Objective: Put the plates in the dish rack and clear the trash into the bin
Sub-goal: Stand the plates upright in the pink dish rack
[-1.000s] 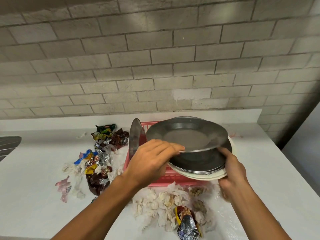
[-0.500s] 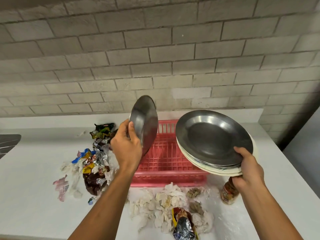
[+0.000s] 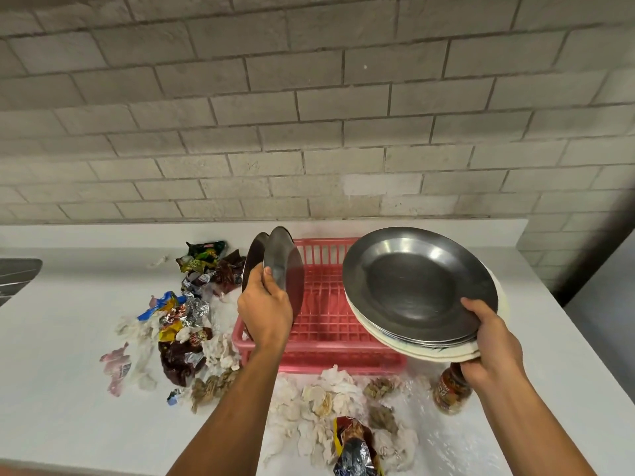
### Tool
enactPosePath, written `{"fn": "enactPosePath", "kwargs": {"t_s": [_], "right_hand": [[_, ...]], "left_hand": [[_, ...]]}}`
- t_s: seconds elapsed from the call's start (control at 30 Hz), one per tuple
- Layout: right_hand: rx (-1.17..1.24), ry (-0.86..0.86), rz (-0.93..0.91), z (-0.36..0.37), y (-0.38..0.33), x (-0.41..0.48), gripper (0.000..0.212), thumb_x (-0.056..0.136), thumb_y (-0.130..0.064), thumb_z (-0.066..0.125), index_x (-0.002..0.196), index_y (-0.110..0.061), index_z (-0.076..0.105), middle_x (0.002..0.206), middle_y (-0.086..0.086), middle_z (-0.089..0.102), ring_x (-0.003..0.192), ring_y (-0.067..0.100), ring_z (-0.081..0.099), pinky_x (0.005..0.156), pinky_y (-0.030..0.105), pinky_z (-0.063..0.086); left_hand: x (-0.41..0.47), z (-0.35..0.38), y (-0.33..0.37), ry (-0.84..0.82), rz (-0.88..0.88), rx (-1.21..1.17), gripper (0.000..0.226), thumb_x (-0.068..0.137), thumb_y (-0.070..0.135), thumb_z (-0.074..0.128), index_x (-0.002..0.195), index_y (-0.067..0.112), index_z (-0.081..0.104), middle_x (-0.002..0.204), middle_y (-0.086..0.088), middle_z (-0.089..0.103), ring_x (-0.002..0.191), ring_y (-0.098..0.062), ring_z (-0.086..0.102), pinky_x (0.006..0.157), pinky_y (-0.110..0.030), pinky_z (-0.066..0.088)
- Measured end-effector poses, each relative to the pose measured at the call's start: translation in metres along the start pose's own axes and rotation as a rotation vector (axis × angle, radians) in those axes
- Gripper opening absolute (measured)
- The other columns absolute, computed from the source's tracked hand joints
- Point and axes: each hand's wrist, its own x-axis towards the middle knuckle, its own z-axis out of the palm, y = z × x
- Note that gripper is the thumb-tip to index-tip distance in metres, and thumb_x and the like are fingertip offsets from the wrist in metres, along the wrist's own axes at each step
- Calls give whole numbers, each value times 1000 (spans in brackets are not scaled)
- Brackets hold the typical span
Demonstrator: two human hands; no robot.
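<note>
— Racking was your step: your left hand [image 3: 266,309] was clamped on the rim of a steel plate [image 3: 284,266], held upright at the left end of the pink dish rack [image 3: 330,324], beside one already standing.

— And then?

— Seating it in a slot, likely. Your right hand [image 3: 491,345] gripped the tilted plate stack [image 3: 417,290] above the rack's right side. Trash [image 3: 185,324] lay untouched on the counter [image 3: 62,372].

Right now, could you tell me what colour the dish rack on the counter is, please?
The dish rack is pinkish red plastic, seen clearly in the head view.
</note>
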Motion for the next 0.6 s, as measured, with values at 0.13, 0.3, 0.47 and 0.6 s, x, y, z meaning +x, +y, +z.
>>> {"fn": "enactPosePath", "kwargs": {"t_s": [0.13,0.3,0.47,0.6], "right_hand": [[-14,-5,3,1,1,3,47,75,-24,83,119,-14,66,110,11,75,99,36,71,91,52,59],[-28,-10,0,2,1,7,50,75,-24,83,121,-13,67,109,11,75,96,35,72,81,45,60],[-36,-15,-11,6,4,8,50,75,-24,83,121,-14,67,108,11,75,95,34,72,77,43,60],[-45,-16,-12,6,6,9,52,75,-25,83,123,-14,66,109,11,75,96,35,72,78,44,60]], "left_hand": [[-4,3,-6,-26,-40,35,29,107,22,44,113,5,68,70,-4,65,51,-9,49,48,-19,30],[-1,7,-4,-84,-52,50,30,108,27,40,109,8,64,74,-1,65,56,-13,56,52,-25,40],[0,-1,1,-194,-53,161,20,106,24,44,106,12,60,70,6,58,60,-14,58,53,-26,38],[-6,-10,-2,-304,-66,225,17,102,23,52,111,10,59,64,10,59,57,-6,57,55,-26,47]]}}
